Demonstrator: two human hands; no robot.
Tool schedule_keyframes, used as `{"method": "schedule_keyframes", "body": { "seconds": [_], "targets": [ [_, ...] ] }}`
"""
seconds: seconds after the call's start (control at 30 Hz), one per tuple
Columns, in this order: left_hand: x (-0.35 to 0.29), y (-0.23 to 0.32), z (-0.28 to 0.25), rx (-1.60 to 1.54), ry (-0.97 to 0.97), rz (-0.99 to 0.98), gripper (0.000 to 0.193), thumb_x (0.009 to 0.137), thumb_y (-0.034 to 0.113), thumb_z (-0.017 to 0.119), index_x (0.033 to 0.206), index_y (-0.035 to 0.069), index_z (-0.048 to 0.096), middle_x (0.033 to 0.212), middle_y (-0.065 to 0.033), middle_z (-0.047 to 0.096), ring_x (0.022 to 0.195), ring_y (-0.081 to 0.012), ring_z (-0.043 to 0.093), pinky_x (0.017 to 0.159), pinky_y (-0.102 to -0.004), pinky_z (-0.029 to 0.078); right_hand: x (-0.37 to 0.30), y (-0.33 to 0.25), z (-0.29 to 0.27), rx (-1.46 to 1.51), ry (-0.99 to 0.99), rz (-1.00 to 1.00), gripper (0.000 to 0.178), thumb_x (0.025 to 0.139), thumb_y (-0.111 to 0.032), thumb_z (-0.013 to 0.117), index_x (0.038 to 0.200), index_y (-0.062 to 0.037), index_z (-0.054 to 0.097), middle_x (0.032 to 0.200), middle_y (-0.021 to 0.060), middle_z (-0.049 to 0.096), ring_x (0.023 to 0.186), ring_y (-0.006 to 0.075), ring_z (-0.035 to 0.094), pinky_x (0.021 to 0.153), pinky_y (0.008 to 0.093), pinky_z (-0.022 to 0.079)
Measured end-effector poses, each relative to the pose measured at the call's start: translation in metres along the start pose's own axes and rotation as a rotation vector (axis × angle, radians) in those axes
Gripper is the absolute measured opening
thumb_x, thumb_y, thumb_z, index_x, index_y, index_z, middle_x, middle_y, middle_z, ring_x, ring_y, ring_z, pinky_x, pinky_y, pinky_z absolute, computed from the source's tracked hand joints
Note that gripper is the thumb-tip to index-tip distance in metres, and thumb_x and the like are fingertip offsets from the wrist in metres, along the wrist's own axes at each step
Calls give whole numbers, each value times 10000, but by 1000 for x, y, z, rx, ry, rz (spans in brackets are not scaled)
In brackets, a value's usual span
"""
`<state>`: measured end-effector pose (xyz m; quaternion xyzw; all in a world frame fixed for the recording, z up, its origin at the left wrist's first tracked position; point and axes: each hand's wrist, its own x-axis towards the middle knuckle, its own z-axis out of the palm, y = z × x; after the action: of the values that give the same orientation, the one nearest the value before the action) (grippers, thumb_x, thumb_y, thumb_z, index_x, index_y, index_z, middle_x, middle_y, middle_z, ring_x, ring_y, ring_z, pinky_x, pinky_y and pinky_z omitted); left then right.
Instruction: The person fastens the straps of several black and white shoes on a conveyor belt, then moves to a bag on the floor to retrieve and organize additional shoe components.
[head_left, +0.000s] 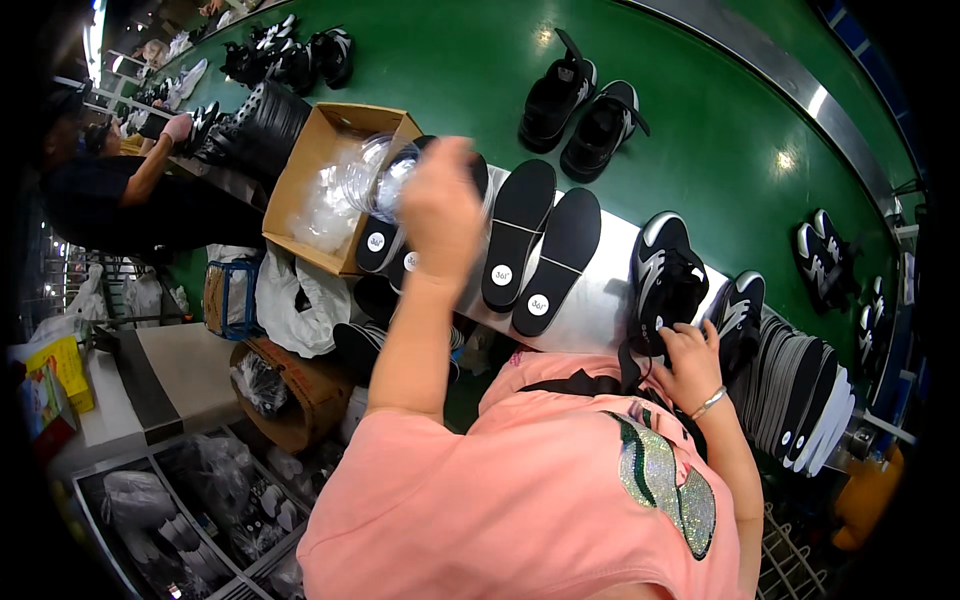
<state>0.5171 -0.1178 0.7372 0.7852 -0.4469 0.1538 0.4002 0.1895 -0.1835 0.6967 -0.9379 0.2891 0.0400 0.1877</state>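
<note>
My left hand is smeared by motion over the insoles, just right of a cardboard box. Blurred clear plastic shows beside its fingers and across the box rim. Whether the hand grips it, I cannot tell. My right hand is closed on the heel end of a black and silver sneaker, its toe pointing away from me. Between my hands, two black insoles with round white labels lie on a metal ledge. Further black insoles lie partly hidden under my left forearm.
Black shoes stand on the green surface beyond the ledge. Right of my hand are another sneaker and a row of stacked insoles. A co-worker's gloved hand is at far left. Racks stand lower left.
</note>
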Motion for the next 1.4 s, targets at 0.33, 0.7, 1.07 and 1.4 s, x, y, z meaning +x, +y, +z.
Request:
{"method": "schedule_keyframes", "body": {
  "seconds": [0.33,0.7,1.07,1.4],
  "targets": [
    [-24,19,13,-113,-137,-44,307,795,116,559,1070,-12,513,1105,-160,516,1036,-302,475,897,-369,351,50,7,10,125,-508,242,241,744,-238,557,853,-23,547,837,186,611,811,333,598,725,440,441],
    [-100,208,122,-797,-1129,232,527,722,121,646,1179,2,412,1036,-182,542,993,-251,522,845,-303,403,-80,80,-69,103,587,464,105,732,-133,564,777,-41,589,715,114,588,688,302,568,647,380,450],
    [-144,222,187,-447,-1010,494,384,655,110,556,1023,24,490,929,-142,540,934,-316,481,767,-404,418,-204,218,-37,127,455,1200,492,652,-324,720,978,-42,483,898,199,584,883,341,549,779,370,424],
    [-150,218,158,-337,-986,644,974,551,326,744,1307,18,212,1158,-148,413,1111,-293,362,927,-450,255,-139,144,-88,647,992,836,420,724,-333,644,987,-41,498,897,67,539,713,154,527,580,253,440]
  ]
}}
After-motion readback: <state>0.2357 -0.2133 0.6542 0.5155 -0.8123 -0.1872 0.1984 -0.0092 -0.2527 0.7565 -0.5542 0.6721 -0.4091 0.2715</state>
